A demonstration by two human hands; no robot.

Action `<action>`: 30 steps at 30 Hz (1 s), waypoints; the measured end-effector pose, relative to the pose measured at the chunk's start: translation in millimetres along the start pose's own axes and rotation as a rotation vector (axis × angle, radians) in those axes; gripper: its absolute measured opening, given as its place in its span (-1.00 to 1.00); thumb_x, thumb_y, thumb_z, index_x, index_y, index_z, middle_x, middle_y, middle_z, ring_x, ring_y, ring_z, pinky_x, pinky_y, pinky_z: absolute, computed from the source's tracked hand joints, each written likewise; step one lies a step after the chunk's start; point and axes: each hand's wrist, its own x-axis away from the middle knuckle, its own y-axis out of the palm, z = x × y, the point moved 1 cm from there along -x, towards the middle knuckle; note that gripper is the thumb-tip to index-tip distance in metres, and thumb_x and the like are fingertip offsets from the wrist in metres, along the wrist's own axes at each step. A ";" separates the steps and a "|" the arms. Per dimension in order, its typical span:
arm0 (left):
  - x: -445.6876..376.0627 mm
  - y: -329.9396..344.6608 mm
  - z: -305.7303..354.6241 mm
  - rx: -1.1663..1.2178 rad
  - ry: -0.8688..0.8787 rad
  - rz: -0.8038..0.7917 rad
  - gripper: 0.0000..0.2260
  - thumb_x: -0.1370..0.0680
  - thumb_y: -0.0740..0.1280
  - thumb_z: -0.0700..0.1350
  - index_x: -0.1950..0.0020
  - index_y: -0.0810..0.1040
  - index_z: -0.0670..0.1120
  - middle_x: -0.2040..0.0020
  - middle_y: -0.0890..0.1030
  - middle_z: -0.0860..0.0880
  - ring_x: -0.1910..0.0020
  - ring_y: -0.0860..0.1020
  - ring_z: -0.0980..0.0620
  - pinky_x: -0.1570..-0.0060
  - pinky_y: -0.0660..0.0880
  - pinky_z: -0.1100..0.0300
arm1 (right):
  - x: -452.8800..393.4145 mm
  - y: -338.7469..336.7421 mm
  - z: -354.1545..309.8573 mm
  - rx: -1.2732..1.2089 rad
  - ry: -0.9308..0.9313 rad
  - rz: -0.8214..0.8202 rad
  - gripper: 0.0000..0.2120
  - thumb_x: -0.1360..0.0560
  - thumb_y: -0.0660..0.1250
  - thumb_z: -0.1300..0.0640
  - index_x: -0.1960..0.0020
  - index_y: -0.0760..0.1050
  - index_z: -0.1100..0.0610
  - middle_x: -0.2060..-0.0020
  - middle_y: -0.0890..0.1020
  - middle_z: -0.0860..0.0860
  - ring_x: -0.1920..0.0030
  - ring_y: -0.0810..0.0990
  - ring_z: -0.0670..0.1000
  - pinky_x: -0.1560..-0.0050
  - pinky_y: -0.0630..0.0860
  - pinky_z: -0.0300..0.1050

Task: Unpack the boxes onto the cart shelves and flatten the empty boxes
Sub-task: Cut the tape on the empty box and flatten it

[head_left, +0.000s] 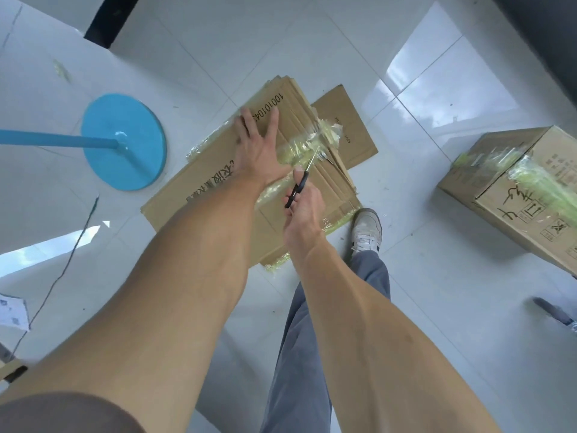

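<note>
A flattened cardboard box (206, 195) lies on the white tile floor on top of other flat cardboard (349, 126). Yellowish tape (306, 145) runs across its top. My left hand (259, 142) presses flat on the box with fingers spread. My right hand (304, 207) grips black-handled scissors (299, 185), whose blades point into the tape. A taped, closed cardboard box (515, 195) stands on the floor at the right.
A blue round stand base (123, 142) with a blue pole sits to the left of the cardboard. My foot in a white shoe (367, 229) is beside the box's near corner. A thin cable (65, 264) runs along the floor at left. A dark wall is at top right.
</note>
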 end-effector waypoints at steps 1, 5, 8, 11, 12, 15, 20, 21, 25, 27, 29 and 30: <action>-5.1 -3.7 -0.2 0.038 0.001 -0.015 0.07 -0.34 0.45 0.28 -0.62 -0.19 0.09 -0.56 -0.22 -0.36 -0.54 -0.14 -0.42 -0.44 0.21 -0.26 | 0.7 -3.5 2.6 0.010 0.009 -0.011 -0.72 -0.41 0.49 -0.03 0.00 0.54 0.10 0.36 0.50 0.00 0.35 0.41 -0.03 0.31 0.33 -0.19; -6.4 -20.6 -19.2 0.116 0.016 -0.028 0.03 -0.31 0.49 0.17 -0.62 -0.04 0.06 -0.58 -0.09 -0.32 -0.55 -0.04 -0.36 -0.50 0.14 -0.20 | 4.7 -9.9 3.1 -0.107 0.039 -0.185 -0.73 -0.42 0.45 -0.05 0.11 0.45 0.10 0.33 0.52 0.06 0.38 0.44 0.02 0.33 0.37 -0.19; -4.4 -24.2 -19.7 0.129 0.036 -0.032 -0.03 -0.36 0.46 0.13 -0.62 -0.02 0.04 -0.58 -0.06 -0.31 -0.55 -0.01 -0.35 -0.50 0.09 -0.18 | 6.1 -13.8 -0.1 -0.200 0.058 -0.225 -0.72 -0.42 0.45 -0.04 0.08 0.43 0.10 0.34 0.52 0.07 0.38 0.44 0.02 0.33 0.37 -0.18; -5.9 -23.9 -14.7 0.084 0.053 -0.013 -0.08 -0.36 0.39 0.13 -0.60 -0.01 0.01 -0.55 0.01 -0.34 -0.51 0.07 -0.38 -0.48 0.17 -0.17 | 10.2 -18.6 0.9 -0.244 0.075 -0.258 -0.74 -0.40 0.45 -0.04 0.18 0.43 0.09 0.37 0.54 0.05 0.41 0.46 0.01 0.32 0.35 -0.18; -6.0 -22.1 -13.9 0.073 0.051 -0.009 -0.09 -0.36 0.38 0.12 -0.60 -0.01 0.02 -0.55 0.01 -0.34 -0.51 0.07 -0.39 -0.48 0.17 -0.17 | 11.8 -18.3 0.9 -0.238 0.068 -0.269 -0.74 -0.39 0.46 -0.04 0.20 0.43 0.08 0.38 0.54 0.05 0.42 0.47 0.00 0.33 0.37 -0.18; -1.5 -14.9 -14.4 0.089 0.038 0.016 -0.10 -0.35 0.38 0.12 -0.59 -0.01 0.05 -0.56 -0.01 -0.33 -0.52 0.05 -0.38 -0.45 0.21 -0.16 | 14.2 -7.5 -5.2 -0.251 0.040 -0.273 -0.74 -0.42 0.46 -0.04 0.18 0.47 0.11 0.38 0.56 0.05 0.42 0.49 -0.01 0.32 0.43 -0.20; 1.6 -8.5 -14.7 0.164 0.021 0.038 -0.10 -0.30 0.37 0.08 -0.57 0.00 0.13 -0.59 -0.05 -0.23 -0.55 0.00 -0.28 -0.35 0.34 -0.12 | 9.4 10.8 -22.5 -0.255 -0.005 -0.232 -0.71 -0.45 0.46 -0.05 0.05 0.51 0.15 0.31 0.58 0.10 0.39 0.45 0.00 0.33 0.37 -0.18; 0.6 -9.2 -14.8 0.159 0.016 0.035 -0.10 -0.29 0.35 0.09 -0.57 0.00 0.14 -0.59 -0.05 -0.22 -0.55 0.01 -0.27 -0.36 0.33 -0.12 | 8.2 11.6 -24.0 -0.254 -0.005 -0.213 -0.71 -0.46 0.46 -0.03 0.01 0.52 0.16 0.30 0.59 0.10 0.38 0.45 0.00 0.32 0.37 -0.18; 1.1 -12.2 -14.0 0.125 0.005 0.023 -0.10 -0.29 0.30 0.14 -0.58 -0.02 0.12 -0.59 -0.05 -0.24 -0.55 0.04 -0.27 -0.36 0.32 -0.13 | 9.3 12.4 -23.2 -0.262 -0.002 -0.158 -0.79 -0.45 0.51 0.07 0.06 0.56 0.17 0.33 0.58 0.08 0.41 0.46 -0.03 0.36 0.38 -0.21; -0.1 -13.9 -12.9 0.087 0.007 0.017 -0.08 -0.29 0.31 0.17 -0.58 -0.03 0.11 -0.59 -0.04 -0.27 -0.55 0.06 -0.29 -0.33 0.35 -0.14 | 11.2 14.5 -25.9 -0.306 0.000 -0.138 -0.82 -0.43 0.53 0.11 0.11 0.56 0.17 0.38 0.58 0.06 0.43 0.46 -0.05 0.41 0.37 -0.23; -1.5 -16.2 -11.4 0.067 0.000 0.005 -0.05 -0.30 0.38 0.18 -0.59 -0.03 0.10 -0.59 -0.04 -0.27 -0.54 0.07 -0.30 -0.34 0.36 -0.14 | 10.9 18.7 -29.5 -0.306 0.009 -0.099 -0.83 -0.43 0.53 0.12 0.12 0.58 0.16 0.38 0.58 0.07 0.45 0.46 -0.06 0.46 0.33 -0.24; -1.7 -17.3 -11.3 0.062 -0.001 -0.003 -0.04 -0.31 0.40 0.17 -0.59 -0.03 0.10 -0.59 -0.04 -0.28 -0.54 0.07 -0.30 -0.35 0.35 -0.14 | 11.0 21.8 -29.9 -0.292 0.018 -0.070 -0.83 -0.43 0.54 0.10 0.11 0.59 0.16 0.36 0.58 0.07 0.46 0.45 -0.06 0.48 0.31 -0.24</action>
